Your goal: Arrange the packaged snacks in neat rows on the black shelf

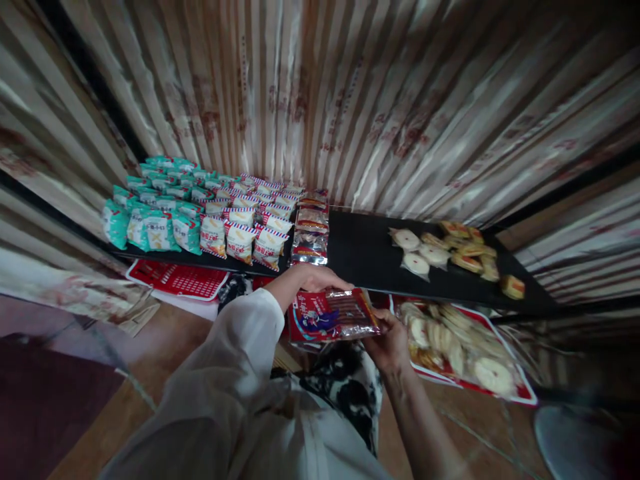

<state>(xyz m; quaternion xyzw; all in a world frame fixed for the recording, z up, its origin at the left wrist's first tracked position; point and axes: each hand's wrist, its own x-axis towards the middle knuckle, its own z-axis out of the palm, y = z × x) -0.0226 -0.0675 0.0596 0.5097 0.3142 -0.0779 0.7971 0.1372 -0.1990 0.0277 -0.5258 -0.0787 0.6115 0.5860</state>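
Observation:
A flat red snack packet (334,315) with a clear window showing brown sticks is held in front of my body, below the shelf's front edge. My left hand (323,275) lies along its far edge, closed on it, with most fingers hidden. At the packet's right end, my right hand (389,341) grips it between thumb and fingers. Just beyond my left hand, a row of similar red packets (311,230) runs back along the black shelf (357,247). Below the held packet, something partly covered shows at its lower edge; I cannot make it out.
Rows of teal bags (160,230) and white bags (240,241) fill the shelf's left. Round wrapped pastries (417,263) and yellow packs (467,261) lie on its right. Below are an empty-looking red basket (183,279) and a filled basket (525,390). A striped curtain (340,100) hangs behind.

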